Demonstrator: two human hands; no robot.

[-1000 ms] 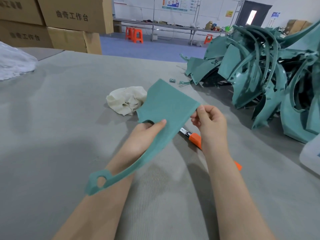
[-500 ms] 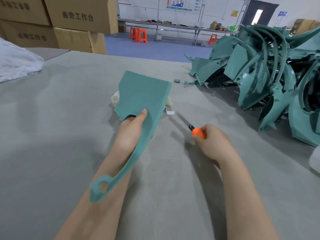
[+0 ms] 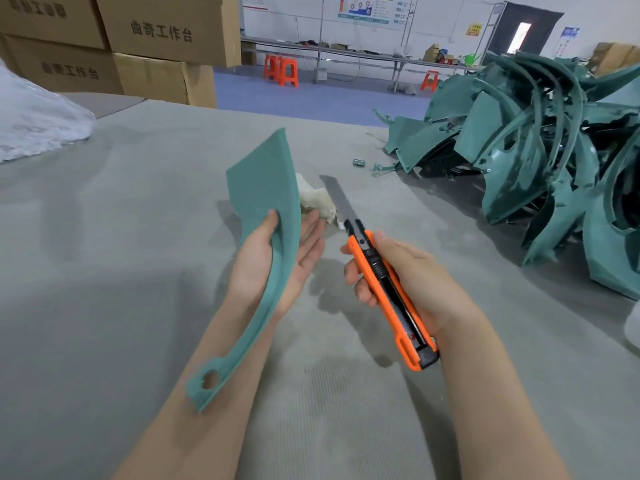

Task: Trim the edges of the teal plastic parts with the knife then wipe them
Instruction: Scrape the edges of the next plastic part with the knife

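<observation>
Teal part (image 3: 264, 188), one, left hand (image 3: 254, 265), knife (image 3: 372, 263) (one), right hand (image 3: 419, 282)

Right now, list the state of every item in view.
teal part: lifted, held by left hand
knife: blade extended, gripped by right hand
cloth: crumpled on the table
pile of teal parts: heaped on the table, untouched

Bare bench (image 3: 104, 271) is stretching wide to the left of the left hand (image 3: 273, 258) and along its near side, leaving free passage there. The pile of teal parts (image 3: 536, 150) is blocking the far right, the cloth (image 3: 313, 199) is lying just beyond the held teal part (image 3: 263, 188) and the knife (image 3: 384, 289) blade, and cardboard boxes (image 3: 156, 46) are walling off the far left.
</observation>
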